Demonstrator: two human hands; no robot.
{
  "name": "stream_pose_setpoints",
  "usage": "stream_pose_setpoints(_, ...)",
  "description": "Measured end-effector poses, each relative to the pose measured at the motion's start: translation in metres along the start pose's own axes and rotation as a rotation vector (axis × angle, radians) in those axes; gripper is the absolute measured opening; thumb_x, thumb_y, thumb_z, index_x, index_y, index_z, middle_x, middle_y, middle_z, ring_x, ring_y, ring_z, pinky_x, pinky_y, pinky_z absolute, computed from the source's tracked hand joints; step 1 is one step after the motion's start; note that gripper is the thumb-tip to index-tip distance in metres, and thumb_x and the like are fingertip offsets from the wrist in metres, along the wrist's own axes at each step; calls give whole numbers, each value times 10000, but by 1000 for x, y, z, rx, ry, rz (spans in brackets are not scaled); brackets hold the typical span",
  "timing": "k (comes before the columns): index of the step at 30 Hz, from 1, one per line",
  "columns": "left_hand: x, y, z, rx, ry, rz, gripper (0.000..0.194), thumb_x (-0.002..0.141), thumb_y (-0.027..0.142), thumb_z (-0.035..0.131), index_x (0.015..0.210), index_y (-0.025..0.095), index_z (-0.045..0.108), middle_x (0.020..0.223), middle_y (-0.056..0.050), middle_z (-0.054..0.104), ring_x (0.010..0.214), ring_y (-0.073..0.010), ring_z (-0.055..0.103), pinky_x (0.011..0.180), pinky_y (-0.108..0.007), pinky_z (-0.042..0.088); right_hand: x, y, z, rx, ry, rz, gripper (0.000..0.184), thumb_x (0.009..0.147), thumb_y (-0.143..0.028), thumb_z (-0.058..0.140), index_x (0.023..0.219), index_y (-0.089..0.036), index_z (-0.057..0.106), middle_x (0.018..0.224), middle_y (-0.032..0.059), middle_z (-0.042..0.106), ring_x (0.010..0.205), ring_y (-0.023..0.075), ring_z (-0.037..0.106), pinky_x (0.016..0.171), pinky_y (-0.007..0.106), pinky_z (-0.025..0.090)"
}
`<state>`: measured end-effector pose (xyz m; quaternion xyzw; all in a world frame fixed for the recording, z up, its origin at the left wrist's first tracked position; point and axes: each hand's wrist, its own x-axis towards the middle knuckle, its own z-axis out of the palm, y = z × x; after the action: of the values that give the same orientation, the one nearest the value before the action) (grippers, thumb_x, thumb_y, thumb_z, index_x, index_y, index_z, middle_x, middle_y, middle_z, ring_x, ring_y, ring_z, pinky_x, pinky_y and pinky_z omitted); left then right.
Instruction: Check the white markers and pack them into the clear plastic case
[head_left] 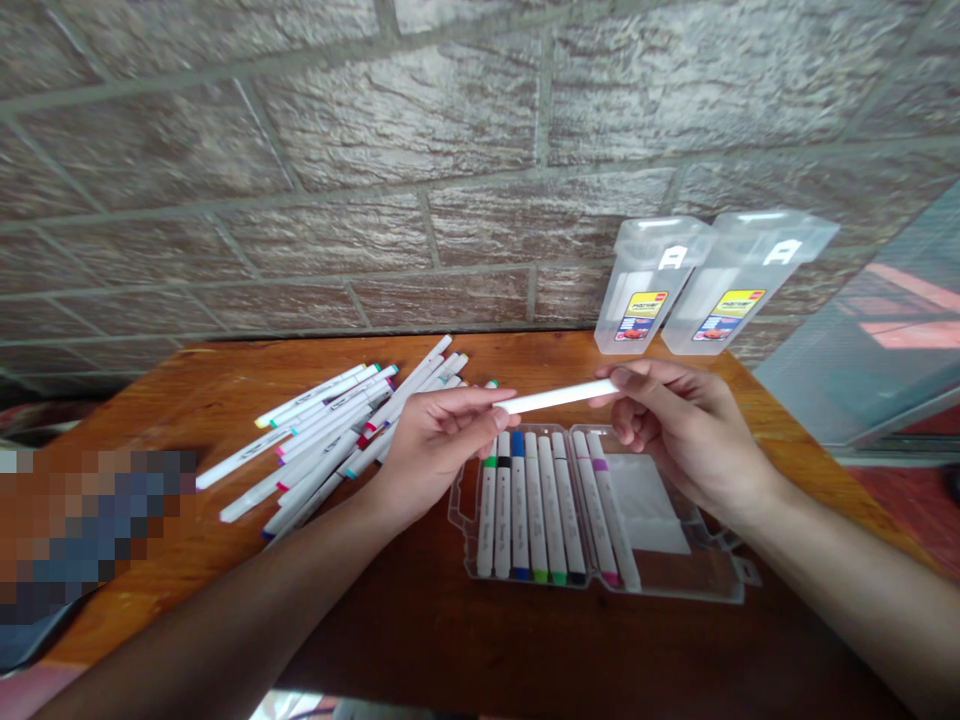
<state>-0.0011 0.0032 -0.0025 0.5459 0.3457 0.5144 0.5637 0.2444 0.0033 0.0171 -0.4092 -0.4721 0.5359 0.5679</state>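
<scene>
One marker (555, 397) — left hand (439, 450), right hand (686, 430)

The left hand (439, 445) and right hand (686, 430) hide the marker's (556, 397) ends.

This looks like a casual spot in a home, perhaps a covered porch or a room by a glass door, though the view does not settle which, with a wall of rough, brick-patterned stone-like cladding (300, 170) rising directly behind a plain, warm-toned wooden table (180, 400). To the right, a glass panel in a metal frame (877, 340) stands beside a patch of red floor (915, 490), while loose white markers (315, 430) and clear plastic marker cases (652, 285) on the tabletop suggest a makeshift hobby or craft table, with no shop or lab fittings in view.
</scene>
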Motion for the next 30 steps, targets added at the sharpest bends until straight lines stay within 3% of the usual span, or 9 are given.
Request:
stream_pose_setpoints(5,1,-1,0,10,27,-5,258,825,286,856,1068,201,843,875,-84,818,577,-95,563,562,-244,446,0,2,-1,-22,-20,-26,165,847,-352,831,882,-191,819,537,-9,646,430,95,546,413,189,443)
stream_pose_setpoints(13,2,2,0,-90,27,-44,150,862,286,823,977,191,838,830,-63,801,558,-82,542,556,-236,401,-3,5,-2,-132,-52,-141,139,926,-353,774,933,-219,809,547,-17,649,446,114,560,434,230,426)
stream_pose_setpoints(21,2,1,0,-52,-5,-75,142,871,298,812,928,172,780,739,-30,761,563,-87,535,573,-231,406,-8,0,1,-273,-42,-213,209,931,-420,761,947,-216,806,529,-9,644,437,127,546,448,260,428)
stream_pose_setpoints(25,1,1,-1,28,-29,-60,151,884,308,799,885,168,744,706,-10,724,577,-90,536,576,-226,409,-9,0,1,-269,-46,-204,205,916,-429,773,928,-227,808,535,-9,649,439,127,550,446,260,440)
stream_pose_setpoints(30,1,2,-1,90,-49,-35,171,896,329,787,875,164,749,699,-13,725,575,-95,549,575,-229,427,-4,4,0,-173,-49,-120,177,886,-399,798,887,-223,815,750,44,782,449,111,574,423,246,457)
